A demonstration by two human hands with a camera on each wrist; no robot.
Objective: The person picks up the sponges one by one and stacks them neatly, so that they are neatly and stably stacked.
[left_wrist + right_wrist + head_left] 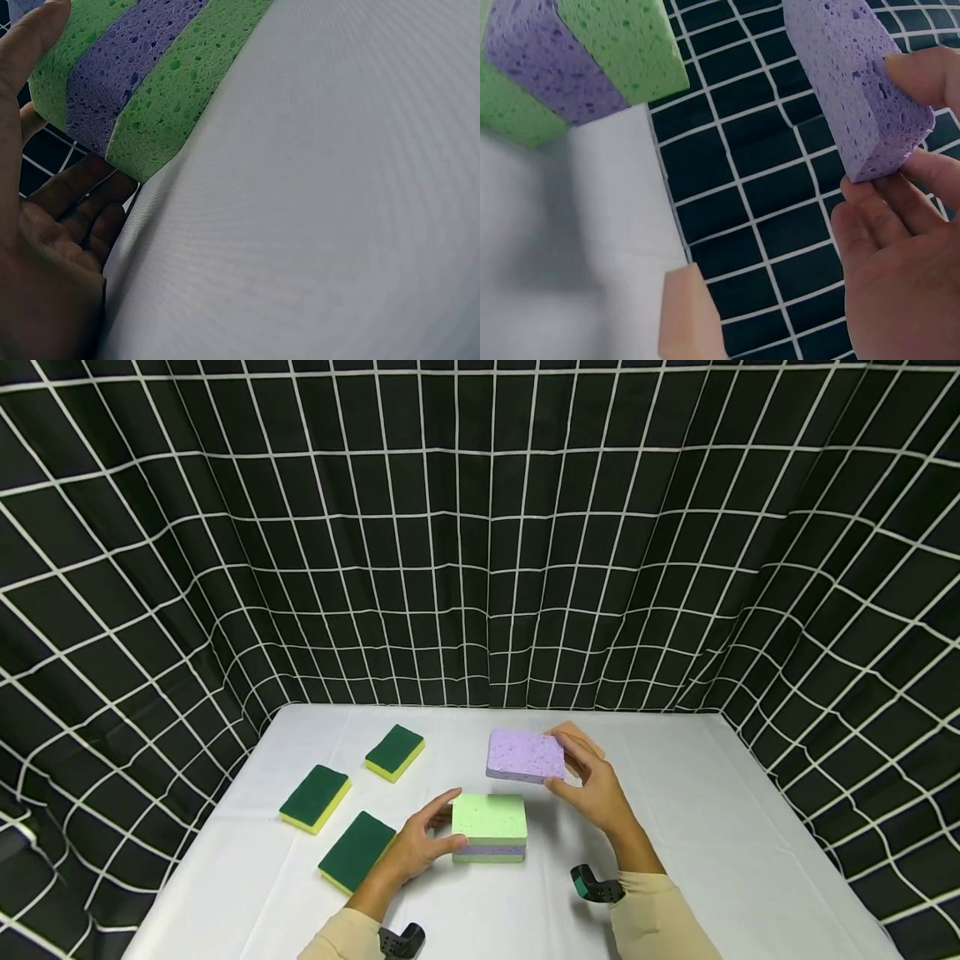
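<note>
Above the table my right hand (596, 787) pinches the right end of a purple sponge (523, 755), thumb on one side and fingers on the other. The sponge hangs clear of the stack, up and to its right. A stack of sponges (489, 828) stands on the table, purple between two green layers. My left hand (422, 842) holds its left end, thumb at the front corner and forefinger at the back; in the left wrist view the lower fingers (75, 202) are loosely bent beside it. An orange sponge (588, 737) lies partly hidden behind my right hand.
Several green-and-yellow scouring sponges lie left of the stack: one at the back (395, 750), one farther left (315, 797), one near my left forearm (356, 852). A white cloth (720, 843) covers the table. Black gridded curtains (480, 543) rise behind and at both sides.
</note>
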